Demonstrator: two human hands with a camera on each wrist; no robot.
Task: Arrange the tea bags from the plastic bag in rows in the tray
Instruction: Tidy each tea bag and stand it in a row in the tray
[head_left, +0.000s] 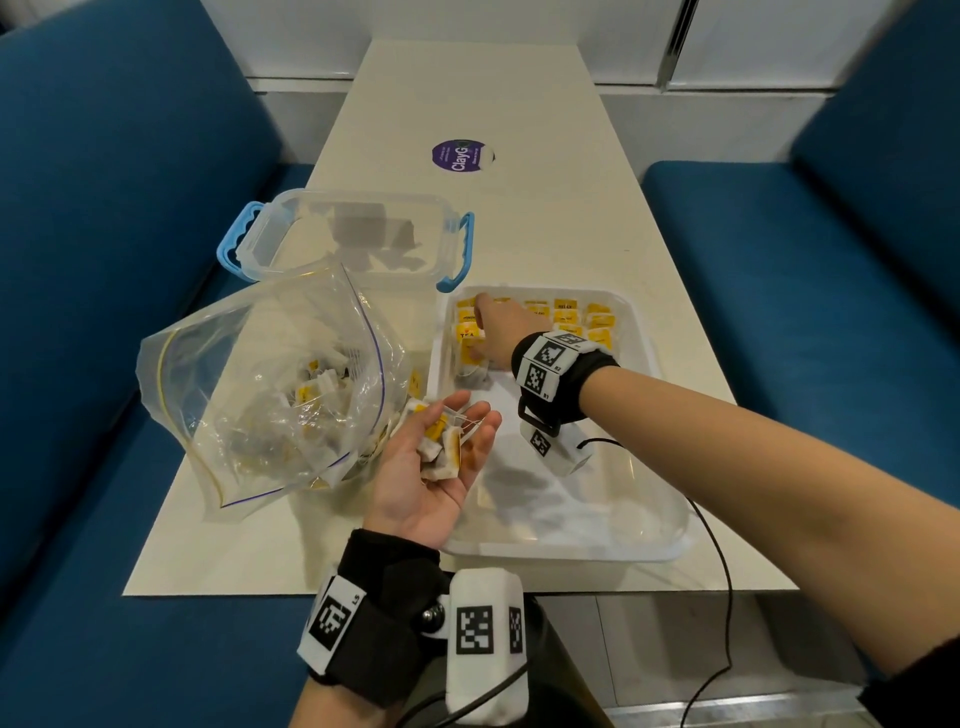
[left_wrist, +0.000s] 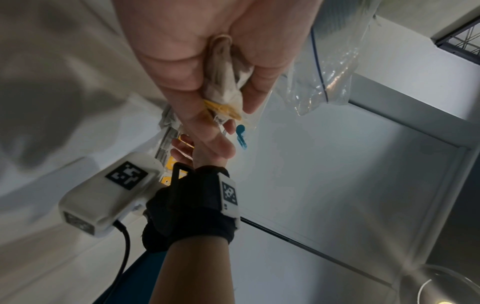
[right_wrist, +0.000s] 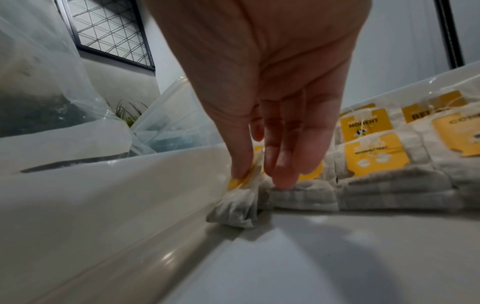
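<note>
A white tray (head_left: 561, 553) lies on the table, with rows of yellow-tagged tea bags (head_left: 582, 317) across its far end. My right hand (head_left: 483, 332) reaches into the tray's far left corner. In the right wrist view the right hand (right_wrist: 259, 176) pinches the top of one tea bag (right_wrist: 233, 205) that stands against the tray wall (right_wrist: 130, 195). My left hand (head_left: 467, 415) is palm up between the plastic bag (head_left: 270, 364) and the tray, its fingers curled round several tea bags (head_left: 441, 452). More tea bags lie inside the open plastic bag.
A clear lidless container with blue handles (head_left: 353, 239) stands behind the plastic bag. A purple round sticker (head_left: 462, 155) is farther back on the table. Blue benches (head_left: 104, 260) flank the table. A black cable (head_left: 722, 571) hangs from my right wrist over the tray's near corner.
</note>
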